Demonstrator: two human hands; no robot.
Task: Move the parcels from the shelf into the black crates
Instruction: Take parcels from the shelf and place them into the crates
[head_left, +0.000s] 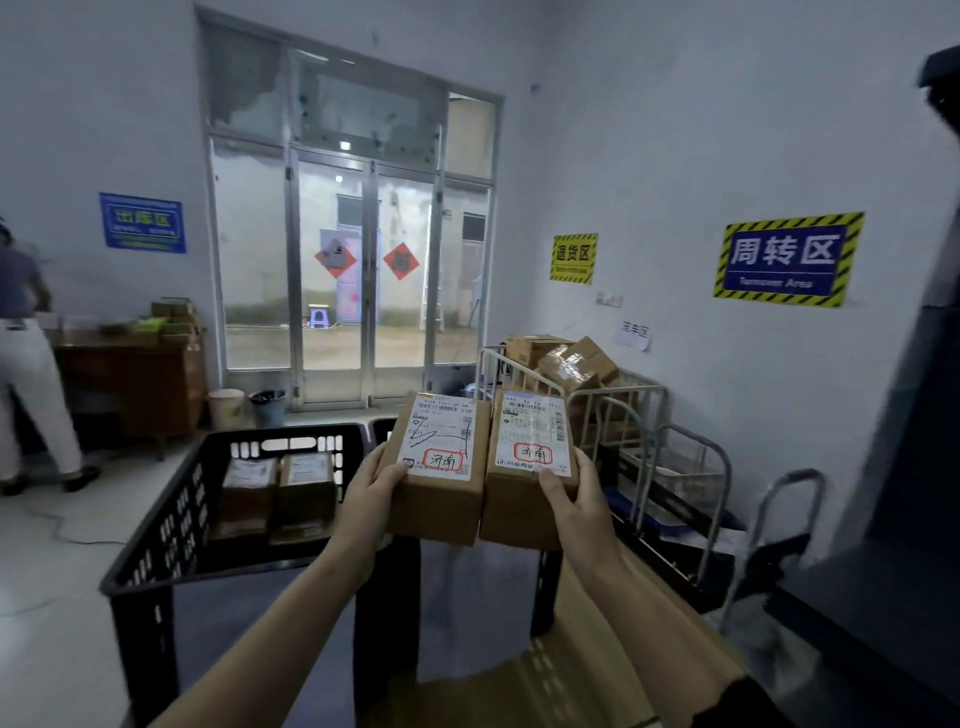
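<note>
I hold two small brown cardboard parcels side by side in the air, each with a white shipping label on top. My left hand (371, 499) grips the left parcel (441, 499) by its near left edge. My right hand (576, 506) grips the right parcel (519, 514) by its near right corner. Both parcels hover above the gap between two black crates. The left black crate (156, 540) holds two similar labelled parcels (278, 493) at its far end. A second black crate (545, 577) lies under the held parcels, mostly hidden by them.
A metal cage trolley (618, 400) with cardboard boxes stands at the right wall, with hand carts (779, 519) nearer. A person (31, 374) stands at a wooden desk (135, 374) on the left. Glass doors fill the far wall. A dark shelf edge (893, 597) is at the right.
</note>
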